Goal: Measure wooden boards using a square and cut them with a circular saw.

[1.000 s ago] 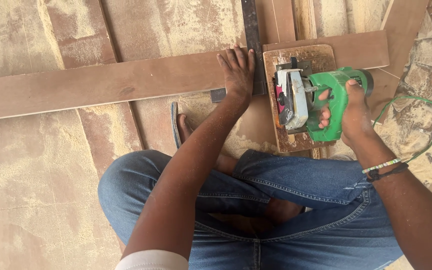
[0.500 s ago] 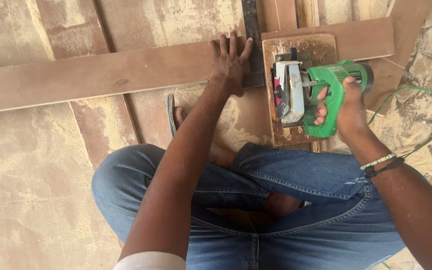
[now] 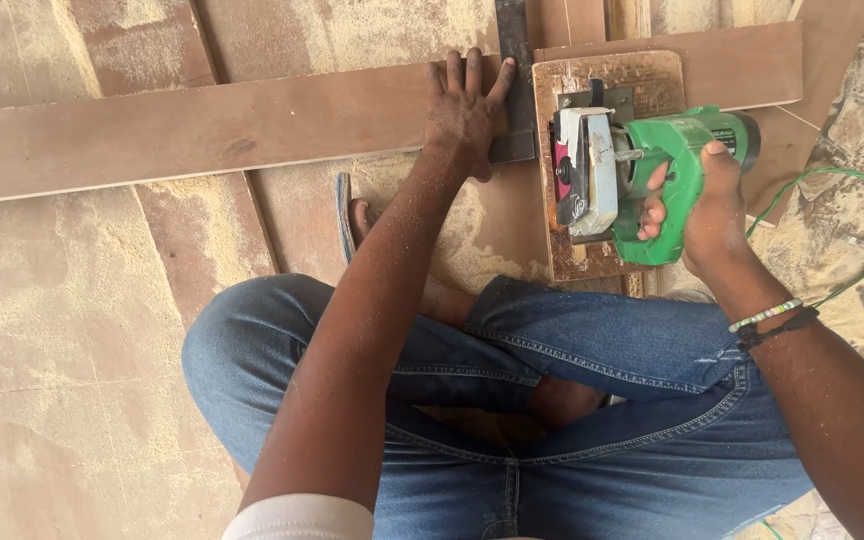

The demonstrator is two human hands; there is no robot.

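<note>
Green plastic-bodied circular saw (image 3: 652, 175) with a pale grey blade guard sits to the right of centre, resting on a square brown wooden base board (image 3: 602, 75) that lies across the right end of a long reddish-brown plank (image 3: 202, 130). A small dark label strip shows on the far end of the saw's green motor housing, too small to make out. A thin green cable (image 3: 852, 200) loops over the stone floor to the right of the tool.

Right hand (image 3: 707, 205) wraps the saw's green handle from the right, fingers curled tight around the grip, the wrist bent slightly and wearing a beaded bracelet with a dark band (image 3: 777, 320). Left hand (image 3: 467, 105) lies palm down on the plank just left of the saw, fingers spread apart and pointing to the far side, the index finger touching a dark metal square ruler (image 3: 517, 90) that runs from far to near along the left edge of the base board. The left forearm stretches straight out from the near side and is dusted with sawdust.

Blue denim jeans (image 3: 572, 430) cover the crossed legs of the seated person at the near side. Sawdust lies scattered over the brown boards beneath the plank.
</note>
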